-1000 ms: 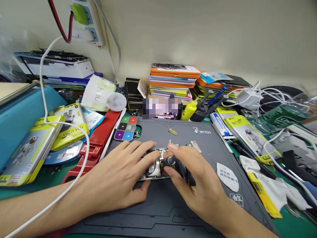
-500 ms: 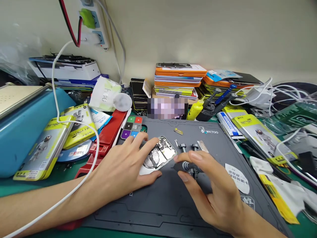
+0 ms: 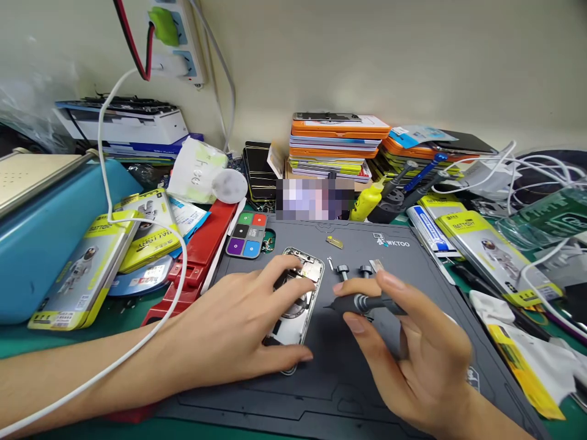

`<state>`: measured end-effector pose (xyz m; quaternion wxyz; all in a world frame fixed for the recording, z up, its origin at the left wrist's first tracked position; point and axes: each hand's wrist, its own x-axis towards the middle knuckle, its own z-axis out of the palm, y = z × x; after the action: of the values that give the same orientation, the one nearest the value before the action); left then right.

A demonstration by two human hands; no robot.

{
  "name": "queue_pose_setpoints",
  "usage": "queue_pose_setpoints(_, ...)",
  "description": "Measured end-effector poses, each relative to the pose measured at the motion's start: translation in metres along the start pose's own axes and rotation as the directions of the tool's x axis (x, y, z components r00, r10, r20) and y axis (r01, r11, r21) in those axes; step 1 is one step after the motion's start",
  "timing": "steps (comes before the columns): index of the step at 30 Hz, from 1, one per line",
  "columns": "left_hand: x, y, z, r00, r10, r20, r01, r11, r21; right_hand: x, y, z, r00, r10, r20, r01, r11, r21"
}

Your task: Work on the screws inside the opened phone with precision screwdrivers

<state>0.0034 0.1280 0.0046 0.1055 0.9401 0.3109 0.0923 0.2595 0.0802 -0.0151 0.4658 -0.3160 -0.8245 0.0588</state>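
Observation:
An opened phone body with bare silver insides lies lengthwise on the grey work mat. My left hand rests on it, fingers curled over its left side and thumb against its near end. My right hand pinches a dark screwdriver between thumb and fingers; the tip points left, just beside the phone's right edge. Two small black screwdriver bits and a gold part lie on the mat behind.
A coloured screw tray sits at the mat's back left, a red tool beside it. Yellow battery packs lie at both sides, stacked boxes at the back. A white cable crosses my left arm.
The phone body has been turned from lying crosswise to lying lengthwise under my left hand. My right hand drew back to the right with the screwdriver.

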Motion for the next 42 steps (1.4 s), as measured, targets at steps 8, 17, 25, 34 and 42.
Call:
queue_pose_setpoints(8,0.009,-0.018,-0.004,0.898,0.404,0.173,-0.399,0.915,-0.061,0.003,-0.003,0.003,0.976,0.172,-0.131,-0.172,0.985,0.010)
queue_pose_setpoints(17,0.007,-0.012,0.005,0.911,0.386,0.142,-0.401,0.911,0.097,0.014,-0.004,0.004,0.951,0.236,-0.202,-0.215,0.969,0.121)
queue_pose_setpoints(25,0.007,-0.009,0.005,0.958,0.270,0.098,-0.285,0.935,0.209,0.013,-0.005,0.005,0.940,0.237,-0.244,-0.217,0.970,0.107)
queue_pose_setpoints(34,0.005,-0.020,0.006,0.955,0.292,0.053,-0.293,0.956,0.008,0.013,-0.004,0.005,0.932,0.258,-0.256,-0.225,0.963,0.149)
queue_pose_setpoints(42,0.006,-0.019,0.010,0.962,0.271,0.036,-0.272,0.961,0.053,0.016,-0.005,0.008,0.934,0.247,-0.258,-0.212,0.965,0.156)
